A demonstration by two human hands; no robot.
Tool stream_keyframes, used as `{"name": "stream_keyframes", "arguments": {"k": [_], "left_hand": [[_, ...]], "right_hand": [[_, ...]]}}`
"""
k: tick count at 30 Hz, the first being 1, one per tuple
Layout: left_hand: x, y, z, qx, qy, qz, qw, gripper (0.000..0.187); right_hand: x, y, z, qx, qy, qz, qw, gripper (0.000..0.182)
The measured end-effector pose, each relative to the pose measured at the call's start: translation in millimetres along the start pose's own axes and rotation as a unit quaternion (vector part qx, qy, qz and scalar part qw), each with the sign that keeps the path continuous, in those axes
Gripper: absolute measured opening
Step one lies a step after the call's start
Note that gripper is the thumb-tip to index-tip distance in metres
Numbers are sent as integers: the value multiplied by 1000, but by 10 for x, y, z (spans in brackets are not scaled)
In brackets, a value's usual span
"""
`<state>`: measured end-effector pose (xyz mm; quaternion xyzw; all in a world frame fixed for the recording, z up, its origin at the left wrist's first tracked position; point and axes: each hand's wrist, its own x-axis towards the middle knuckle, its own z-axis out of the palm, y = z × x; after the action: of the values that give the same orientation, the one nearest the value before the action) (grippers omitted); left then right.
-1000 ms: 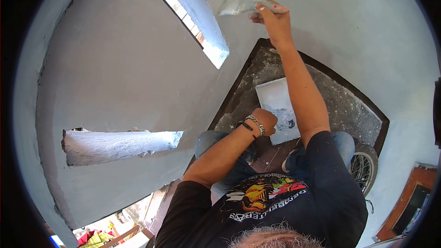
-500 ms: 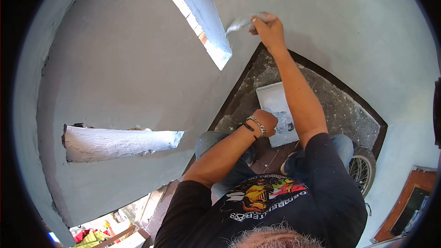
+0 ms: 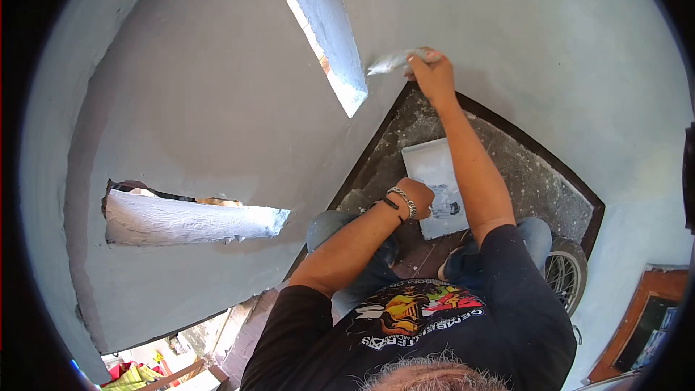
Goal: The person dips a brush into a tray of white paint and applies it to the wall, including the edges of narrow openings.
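My right hand (image 3: 433,81) is stretched out to the grey wall, its fingers closed round a paintbrush (image 3: 392,64) coated in white. The brush tip points left, close to the lower end of a slanted opening (image 3: 333,32) with white-painted inner sides. Lower down, my left hand (image 3: 416,197), with a chain bracelet at the wrist, is curled at the left edge of a white paint tray (image 3: 427,156). Dark patches show through the paint in the tray. Its right side is partly hidden behind my right forearm.
A second opening (image 3: 195,217) with rough white edges cuts the wall at left. Speckled dark floor (image 3: 499,137) fills the corner, bordered by a dark skirting strip (image 3: 536,143). A spoked wheel (image 3: 566,271) stands by my right knee, and a wood-framed panel (image 3: 641,326) lies beyond it.
My right hand has brought the brush down and slightly right, a little away from the slanted opening's edge. My left hand stays at the tray, and the view has shifted slightly.
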<state>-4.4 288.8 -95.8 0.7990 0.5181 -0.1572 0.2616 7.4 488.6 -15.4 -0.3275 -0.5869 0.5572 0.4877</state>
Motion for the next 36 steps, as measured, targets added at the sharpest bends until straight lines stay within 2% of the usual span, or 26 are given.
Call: {"name": "stream_keyframes", "arguments": {"k": [3,8,11,13,15,18,19,22,24,27,30,34,36], "left_hand": [[11,-1,-24,5,-1,-3,1000,31],[-1,-1,-24,9,-11,-4,1000,33],[-16,-1,11,7,-9,-2,1000,37],[-79,8,-35,13,17,0,1000,37],[-43,-13,-40,14,7,-1,1000,38],[-41,-28,-57,13,0,-1,1000,40],[-47,-25,-52,11,-2,-1,1000,40],[21,-73,8,14,-38,-17,999,40],[27,-87,49,14,-27,-9,999,40],[28,-66,54,15,-28,-3,999,40],[42,-60,55,14,-27,-7,1000,40],[38,-80,83,11,-23,-13,1000,40],[22,-75,105,10,-17,-12,1000,40]], "right_hand": [[-3,-31,196,52,-8,-20,998,13],[109,-896,212,117,-21,-103,988,15],[64,-892,75,99,-4,-106,989,16],[70,-475,-3,115,20,-73,990,16],[72,-179,-42,40,8,-23,999,16],[167,-271,65,54,-12,-7,998,17],[200,-419,163,93,27,-33,995,18],[424,-1073,242,67,-14,-101,992,20],[566,-1455,276,73,-15,-150,986,22],[757,-1917,338,101,10,-178,979,23],[820,-2295,332,69,1,-196,978,22],[628,-2271,157,130,-10,-230,964,25],[488,-2059,73,98,1,-273,957,25]]}}
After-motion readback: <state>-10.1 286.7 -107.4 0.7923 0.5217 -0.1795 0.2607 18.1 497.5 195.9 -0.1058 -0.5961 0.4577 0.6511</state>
